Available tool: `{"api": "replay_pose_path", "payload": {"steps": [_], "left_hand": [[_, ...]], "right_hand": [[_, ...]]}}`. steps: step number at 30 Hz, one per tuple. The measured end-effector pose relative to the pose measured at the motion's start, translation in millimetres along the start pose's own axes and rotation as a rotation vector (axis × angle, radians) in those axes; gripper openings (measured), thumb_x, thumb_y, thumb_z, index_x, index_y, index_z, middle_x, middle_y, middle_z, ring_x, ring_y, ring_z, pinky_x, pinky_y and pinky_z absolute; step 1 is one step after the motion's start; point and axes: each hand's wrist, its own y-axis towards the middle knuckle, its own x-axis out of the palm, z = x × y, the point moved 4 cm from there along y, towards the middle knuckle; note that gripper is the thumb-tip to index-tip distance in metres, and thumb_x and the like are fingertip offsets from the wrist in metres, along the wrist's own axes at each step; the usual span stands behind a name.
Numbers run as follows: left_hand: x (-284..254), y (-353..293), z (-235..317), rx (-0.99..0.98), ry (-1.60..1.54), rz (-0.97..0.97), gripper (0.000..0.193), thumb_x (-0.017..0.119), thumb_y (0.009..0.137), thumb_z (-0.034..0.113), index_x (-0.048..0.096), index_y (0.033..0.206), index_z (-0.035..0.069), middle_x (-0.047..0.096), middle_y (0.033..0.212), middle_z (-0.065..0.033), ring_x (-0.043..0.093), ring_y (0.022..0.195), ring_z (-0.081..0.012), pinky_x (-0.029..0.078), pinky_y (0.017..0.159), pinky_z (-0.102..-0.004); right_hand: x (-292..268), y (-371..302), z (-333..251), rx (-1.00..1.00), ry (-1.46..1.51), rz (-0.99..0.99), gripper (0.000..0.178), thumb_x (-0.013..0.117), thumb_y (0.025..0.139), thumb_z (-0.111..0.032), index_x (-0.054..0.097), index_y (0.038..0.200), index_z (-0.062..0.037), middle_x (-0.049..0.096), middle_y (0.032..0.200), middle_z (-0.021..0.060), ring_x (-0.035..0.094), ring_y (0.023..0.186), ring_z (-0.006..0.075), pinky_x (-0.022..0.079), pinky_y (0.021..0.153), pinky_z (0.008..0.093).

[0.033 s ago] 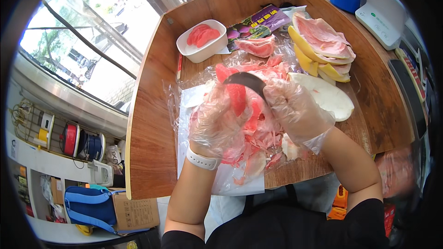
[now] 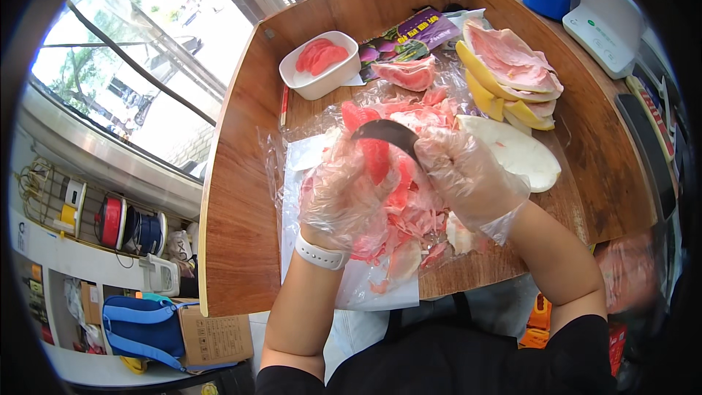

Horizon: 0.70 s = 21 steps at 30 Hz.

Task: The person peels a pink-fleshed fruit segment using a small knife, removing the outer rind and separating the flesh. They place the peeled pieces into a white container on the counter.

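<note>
fruit [image 2: 377,161] juts from left grip [image 2: 342,192] clasping it, crossed by the blade [image 2: 389,130] right grip [image 2: 466,170] holds.

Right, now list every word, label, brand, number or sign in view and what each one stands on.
I'll place the print without copying its wording.
Purple package: large yellow characters.
White device at right: green print, mostly too small to read.
Cardboard box: dark lines and symbols, too small to read.
Pale bag at left: a few dark letters, sideways.
White panel at far left: a small mark, unclear.
</note>
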Motion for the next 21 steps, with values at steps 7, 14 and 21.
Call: {"api": "replay_pose_path", "payload": {"steps": [7, 14, 21], "left_hand": [[1.9, -1.4, -1.6, -0.008, 0.083, 0.073, 0.053, 0.059, 0.083, 0.009, 0.037, 0.132, 0.01, 0.053, 0.12, -0.0074, 0.054, 0.107, -0.0177, 0.05, 0.087, -0.0349], [-3.2, -1.1, -1.4, 0.056, -0.055, 0.082, 0.031, 0.054, 0.086, 0.008, 0.051, 0.116, 0.0, 0.057, 0.116, -0.0112, 0.055, 0.107, -0.0223, 0.048, 0.092, -0.0362], [-8.7, 0.8, -3.0, 0.062, -0.015, 0.056, 0.028, 0.054, 0.086, 0.007, 0.052, 0.114, 0.001, 0.058, 0.113, -0.011, 0.056, 0.104, -0.0224, 0.048, 0.089, -0.0353]], "right_hand": [[0.2, 8.4, 0.1, 0.466, 0.527, -0.155, 0.041, 0.056, 0.084, -0.016, 0.052, 0.124, -0.0095, 0.06, 0.108, 0.01, 0.058, 0.092, 0.031, 0.049, 0.074, 0.0412], [0.9, 6.7, 2.4, 0.246, 0.336, -0.183, 0.031, 0.055, 0.089, -0.024, 0.056, 0.117, -0.0113, 0.06, 0.104, 0.0127, 0.058, 0.09, 0.0305, 0.049, 0.075, 0.0408], [-8.5, 14.4, -3.9, 0.376, 0.5, -0.017, 0.021, 0.055, 0.089, -0.026, 0.064, 0.093, -0.007, 0.062, 0.08, 0.0147, 0.06, 0.072, 0.0311, 0.049, 0.067, 0.0395]]}}
